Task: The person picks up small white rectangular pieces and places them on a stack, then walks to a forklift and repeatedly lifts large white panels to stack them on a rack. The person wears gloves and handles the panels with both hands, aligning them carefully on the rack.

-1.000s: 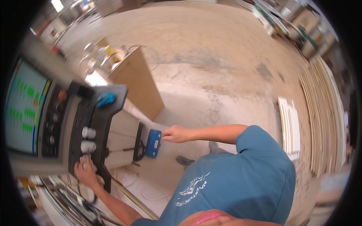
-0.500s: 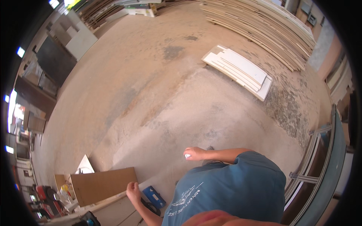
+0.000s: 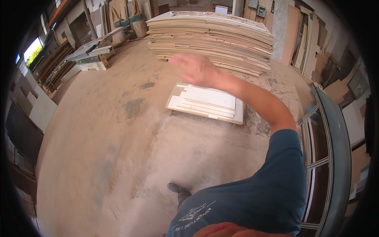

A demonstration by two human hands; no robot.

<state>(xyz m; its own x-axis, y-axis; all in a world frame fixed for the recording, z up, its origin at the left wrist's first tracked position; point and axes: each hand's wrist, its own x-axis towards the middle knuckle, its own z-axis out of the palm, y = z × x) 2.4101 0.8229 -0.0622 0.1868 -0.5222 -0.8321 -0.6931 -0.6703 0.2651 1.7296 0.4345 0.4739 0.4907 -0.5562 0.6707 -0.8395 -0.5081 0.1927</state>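
Left hand: out of view, state unknown. Right hand [image 3: 193, 71]: raised since half a second ago; blurred, cannot tell whether holding anything; apparently between handlings. White panels [image 3: 209, 98]: low pile on floor [image 3: 94, 142], beyond the person. Board stack [image 3: 213, 37]: far, behind panels.

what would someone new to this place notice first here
The eye would likely fall first on the right hand, blurred and raised in the upper middle of the view. Beyond it, a big stack of boards fills the top centre, with a low pile of white panels on the floor nearer the person. A long grey frame runs along the right side.
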